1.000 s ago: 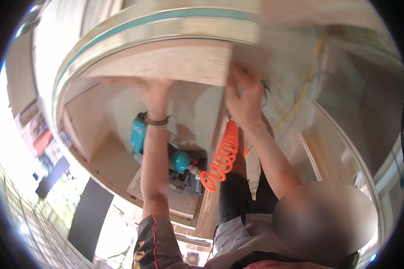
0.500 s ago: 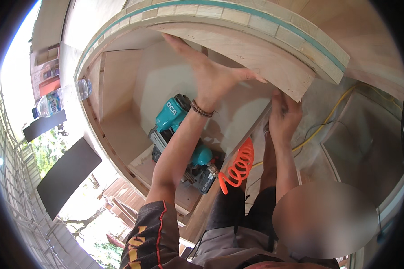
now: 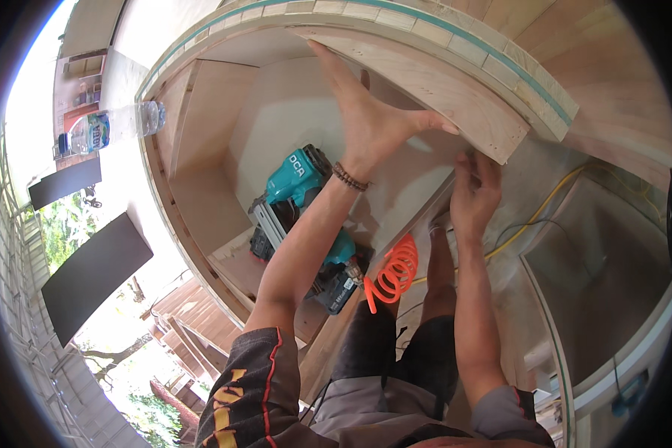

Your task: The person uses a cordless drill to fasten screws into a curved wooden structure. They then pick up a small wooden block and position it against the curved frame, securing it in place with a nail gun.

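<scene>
A pale plywood board (image 3: 433, 89) lies along the underside of the curved wooden edge. My left hand (image 3: 377, 131) spreads wide beneath it, thumb and fingers stretched apart against its lower side. At the board's near right corner my right hand (image 3: 476, 196) is closed, its fingertips at the edge; part of its grip is hidden. Below my left forearm, a teal and black nail gun (image 3: 295, 175) rests inside the wooden cabinet, partly covered by that arm. An orange coiled air hose (image 3: 397, 269) runs beside it.
The curved cabinet top (image 3: 425, 33) has a teal stripe. A plastic water bottle (image 3: 89, 134) stands at the left. A yellow cable (image 3: 545, 205) crosses the floor at the right, near a dark panel (image 3: 605, 261). Partition boards (image 3: 213, 119) stand inside the cabinet.
The view has shifted slightly, so the board and nail gun sit further right in the picture. Both hands keep nearly the same places at the board. More of my right arm shows.
</scene>
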Motion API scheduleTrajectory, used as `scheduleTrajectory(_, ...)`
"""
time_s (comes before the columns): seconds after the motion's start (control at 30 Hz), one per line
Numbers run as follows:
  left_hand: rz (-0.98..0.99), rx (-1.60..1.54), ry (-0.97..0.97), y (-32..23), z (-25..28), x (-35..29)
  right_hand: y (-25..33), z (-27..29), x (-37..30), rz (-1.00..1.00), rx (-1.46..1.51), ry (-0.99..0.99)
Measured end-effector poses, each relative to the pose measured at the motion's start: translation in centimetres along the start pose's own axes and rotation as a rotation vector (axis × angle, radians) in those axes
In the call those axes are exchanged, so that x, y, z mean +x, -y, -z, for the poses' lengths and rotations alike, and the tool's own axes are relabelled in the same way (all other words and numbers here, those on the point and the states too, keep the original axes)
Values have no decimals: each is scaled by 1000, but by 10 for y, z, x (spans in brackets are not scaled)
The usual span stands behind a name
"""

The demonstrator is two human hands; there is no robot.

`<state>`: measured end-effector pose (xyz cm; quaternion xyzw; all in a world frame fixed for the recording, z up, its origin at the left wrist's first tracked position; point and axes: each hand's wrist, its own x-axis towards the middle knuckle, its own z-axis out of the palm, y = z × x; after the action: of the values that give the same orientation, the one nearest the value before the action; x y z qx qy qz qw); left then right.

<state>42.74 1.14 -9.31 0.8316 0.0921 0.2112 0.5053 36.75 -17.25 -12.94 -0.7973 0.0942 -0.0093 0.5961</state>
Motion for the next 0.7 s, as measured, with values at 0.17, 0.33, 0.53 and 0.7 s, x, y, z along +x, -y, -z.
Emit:
scheduleTrajectory(0.17,2,26,-40,-5,0,-2,1,3,-1,-15,-16,23)
scheduleTrajectory(0.33,24,70,-56,-8,-1,-1,-30,14,-29,-152,-21,30)
scheduleTrajectory(0.53,66,97,-71,-18,3,-1,8,25,-83,-329,34,250)
scheduleTrajectory(0.7,49,131,-68,-15,5,-4,40,10,-82,51,-219,465)
